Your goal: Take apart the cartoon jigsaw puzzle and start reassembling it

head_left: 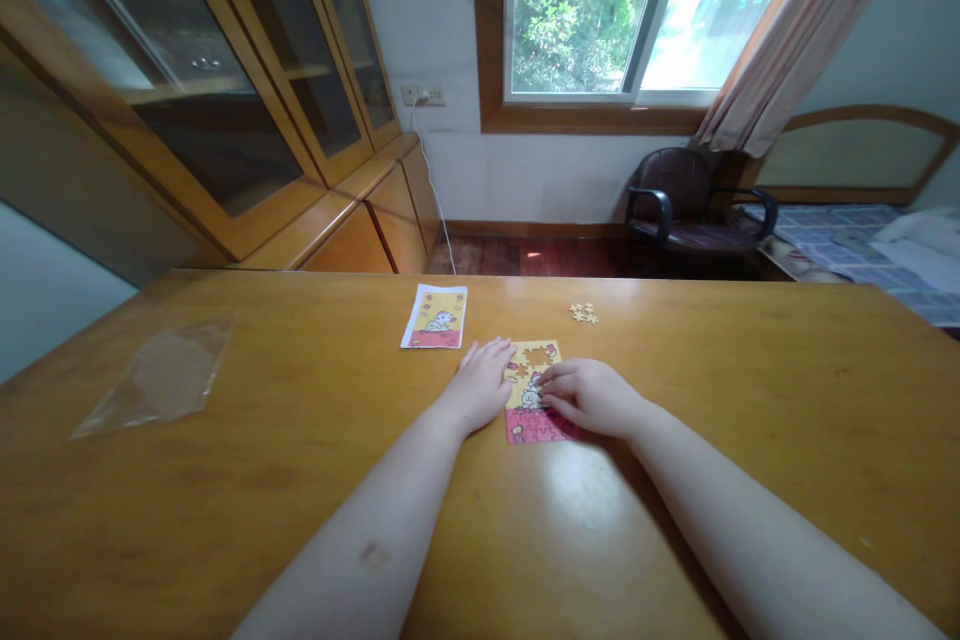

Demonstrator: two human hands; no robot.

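Observation:
A small jigsaw puzzle (pixel 534 428), yellow above and pink below with a white cartoon animal, lies on the wooden table. Holes show in its upper yellow part. My left hand (pixel 484 383) rests along the puzzle's left edge, fingers stretched out and touching it. From the right, my right hand (pixel 589 394) reaches over the middle of the puzzle, its fingertips and thumb drawn together on the white animal. Whatever is under those fingertips is hidden. Beyond the puzzle to the right sits a little group of loose puzzle pieces (pixel 583 313), pale side showing.
A reference picture card (pixel 435 317) with the same design lies left of the puzzle. Farther left is a clear plastic bag (pixel 169 370). Past the table (pixel 315 520) stand a glass-doored cabinet (pixel 330 175), an office chair (pixel 679 195) and a bed (pixel 847 240).

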